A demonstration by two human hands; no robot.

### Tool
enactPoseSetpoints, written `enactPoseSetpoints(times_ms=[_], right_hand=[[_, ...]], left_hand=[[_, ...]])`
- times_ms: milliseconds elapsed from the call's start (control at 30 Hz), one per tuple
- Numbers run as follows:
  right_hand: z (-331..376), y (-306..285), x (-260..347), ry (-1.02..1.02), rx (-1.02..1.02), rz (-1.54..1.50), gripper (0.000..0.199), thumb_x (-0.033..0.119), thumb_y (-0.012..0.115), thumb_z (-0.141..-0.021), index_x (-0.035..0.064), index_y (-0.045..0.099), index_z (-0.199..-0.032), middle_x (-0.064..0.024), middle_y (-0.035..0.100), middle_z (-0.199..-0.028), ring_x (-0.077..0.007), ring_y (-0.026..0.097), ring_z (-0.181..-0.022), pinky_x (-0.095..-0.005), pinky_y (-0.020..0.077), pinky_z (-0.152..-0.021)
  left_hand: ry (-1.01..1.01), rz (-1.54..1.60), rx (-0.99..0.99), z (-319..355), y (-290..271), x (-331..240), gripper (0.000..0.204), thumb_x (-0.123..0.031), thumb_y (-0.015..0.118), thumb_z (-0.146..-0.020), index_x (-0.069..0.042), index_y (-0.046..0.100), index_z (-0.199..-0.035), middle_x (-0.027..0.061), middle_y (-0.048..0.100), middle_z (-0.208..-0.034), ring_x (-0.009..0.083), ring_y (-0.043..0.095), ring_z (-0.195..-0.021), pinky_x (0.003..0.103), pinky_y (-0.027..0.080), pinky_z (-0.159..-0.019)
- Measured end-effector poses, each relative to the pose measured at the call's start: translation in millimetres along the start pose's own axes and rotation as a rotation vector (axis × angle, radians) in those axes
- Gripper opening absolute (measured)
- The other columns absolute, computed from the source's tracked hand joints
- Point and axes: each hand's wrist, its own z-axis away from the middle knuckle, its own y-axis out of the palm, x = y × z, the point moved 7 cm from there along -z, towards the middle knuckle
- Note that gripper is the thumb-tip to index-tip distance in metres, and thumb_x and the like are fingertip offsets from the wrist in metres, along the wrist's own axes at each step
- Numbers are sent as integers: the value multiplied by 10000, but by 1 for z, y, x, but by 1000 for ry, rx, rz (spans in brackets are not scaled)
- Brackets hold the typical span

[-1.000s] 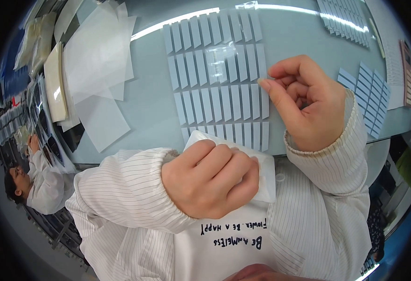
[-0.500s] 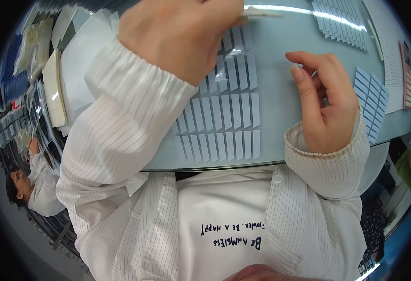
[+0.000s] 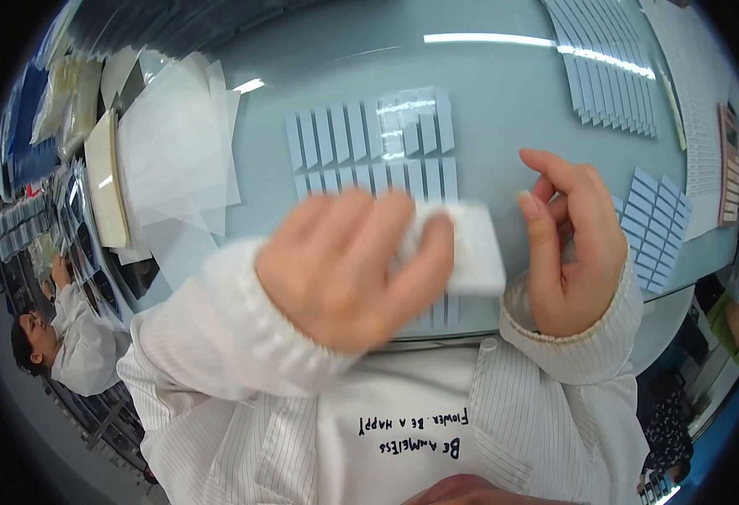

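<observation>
Presently, left hand (image 3: 348, 265) motion-blurred; grip closed on a flat, white, rectangular pad (image 3: 480, 252). Pad lies over the near rows of pale-blue, slant-ended flat strips (image 3: 357, 130) on a glossy grey-green surface (image 3: 504, 105); contact cannot be told. Right hand (image 3: 576, 244) right of strips, apart from them: fingers curled, grip narrow, thumb and forefinger tips separated.

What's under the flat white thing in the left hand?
Pale-blue strips show on the far and near sides of the flat white thing. What's directly beneath is hidden by it and the left hand.
</observation>
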Motion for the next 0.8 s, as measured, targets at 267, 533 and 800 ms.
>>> enactPoseSetpoints(times_ms=[267,533,800], right_hand=[[-3,1,-3,-91,-2,-1,328,-81,617,-874,-50,606,-1200,-121,577,-833,-168,526,-519,-276,405,-458],[-2,7,-4,-52,11,-15,357,-58,657,-843,-36,625,-1198,-108,588,-825,-164,522,-511,-279,391,-442],[-4,2,-2,-50,-15,5,370,-78,648,-836,-27,618,-1202,-109,572,-802,-188,528,-528,-288,395,-454]], left_hand=[[-95,-31,-44,-35,10,60,405,42,657,-591,-58,714,-980,92,546,-742,268,563,-616,354,460,-525],[22,23,4,33,3,-40,185,-98,677,-803,-68,694,-985,90,646,-799,176,606,-647,254,448,-535],[-8,-101,24,-1,5,11,230,-136,679,-780,-62,669,-997,73,602,-800,174,572,-632,287,459,-543]])
